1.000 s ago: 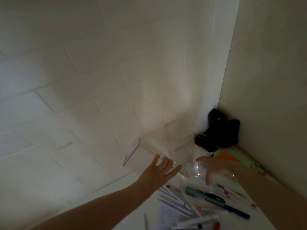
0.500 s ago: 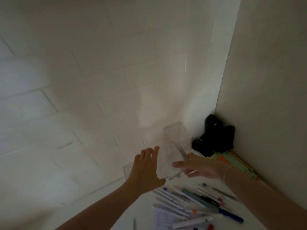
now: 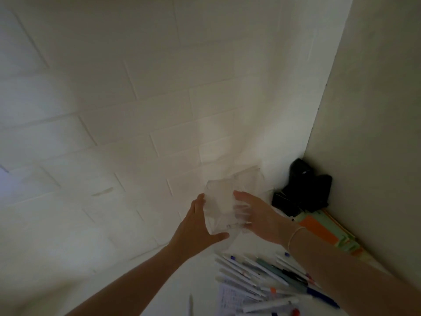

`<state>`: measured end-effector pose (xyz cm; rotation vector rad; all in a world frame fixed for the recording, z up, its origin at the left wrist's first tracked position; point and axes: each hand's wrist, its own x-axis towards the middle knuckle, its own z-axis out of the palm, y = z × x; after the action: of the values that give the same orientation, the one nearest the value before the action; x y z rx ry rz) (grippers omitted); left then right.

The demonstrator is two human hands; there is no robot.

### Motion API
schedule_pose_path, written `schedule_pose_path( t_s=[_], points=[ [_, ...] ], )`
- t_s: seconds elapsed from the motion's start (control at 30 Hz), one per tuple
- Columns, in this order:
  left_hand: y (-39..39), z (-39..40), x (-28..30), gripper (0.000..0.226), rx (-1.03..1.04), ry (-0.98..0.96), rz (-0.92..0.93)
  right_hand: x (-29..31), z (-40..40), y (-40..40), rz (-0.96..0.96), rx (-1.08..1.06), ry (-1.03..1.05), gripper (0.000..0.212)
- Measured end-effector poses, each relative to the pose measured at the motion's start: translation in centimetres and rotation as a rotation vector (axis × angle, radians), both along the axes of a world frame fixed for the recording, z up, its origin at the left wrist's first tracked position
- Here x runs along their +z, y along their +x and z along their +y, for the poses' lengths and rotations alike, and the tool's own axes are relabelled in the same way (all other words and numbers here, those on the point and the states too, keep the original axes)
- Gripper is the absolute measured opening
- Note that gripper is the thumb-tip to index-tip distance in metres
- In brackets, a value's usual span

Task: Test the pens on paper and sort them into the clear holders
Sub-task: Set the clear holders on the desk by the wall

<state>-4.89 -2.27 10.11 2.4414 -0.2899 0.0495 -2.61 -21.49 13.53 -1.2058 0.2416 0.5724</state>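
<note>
A clear square holder [image 3: 218,208] is lifted off the white table, held between both hands. My left hand [image 3: 196,226] grips its left side with the thumb under the bottom edge. My right hand [image 3: 257,215] grips its right side, fingers seen through the plastic. A second clear holder [image 3: 249,179] stands behind it against the brick wall. Several pens [image 3: 262,277] lie in a loose pile on the table below my right forearm, on and around a sheet of scribbled paper [image 3: 230,299].
Black objects [image 3: 300,190] sit in the corner where the walls meet. Orange and green folders [image 3: 323,229] lie along the right wall. One pen [image 3: 191,304] lies apart at the bottom edge. The white brick wall is close behind the holders.
Both hands went from reaching with spread fingers to closing on the clear holder from either side. The holder has turned upright and risen between them.
</note>
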Motion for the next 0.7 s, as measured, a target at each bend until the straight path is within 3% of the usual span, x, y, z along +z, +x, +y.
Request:
schedule_pose_path(
  t_s=[0.1,0.3,0.53,0.63,0.7],
  points=[
    [1.0,0.0,-0.6,0.119,0.094,-0.007,0.066,-0.1,1.6,0.3,-0.101,-0.044,-0.022,0.007],
    [3.6,-0.2,-2.5,0.115,0.130,0.089,0.248,-2.1,3.2,1.8,-0.161,-0.067,-0.181,0.007],
    [5.5,0.0,-4.1,0.095,0.151,0.112,0.355,-4.7,3.4,3.1,-0.150,-0.011,-0.226,0.061],
    [6.1,0.0,-4.7,0.093,0.158,0.100,0.372,-5.0,3.7,3.7,-0.135,-0.015,-0.232,0.068],
    [6.3,-0.2,-5.0,0.092,0.162,0.100,0.373,-5.2,3.8,4.0,-0.135,-0.034,-0.228,0.055]
  ],
)
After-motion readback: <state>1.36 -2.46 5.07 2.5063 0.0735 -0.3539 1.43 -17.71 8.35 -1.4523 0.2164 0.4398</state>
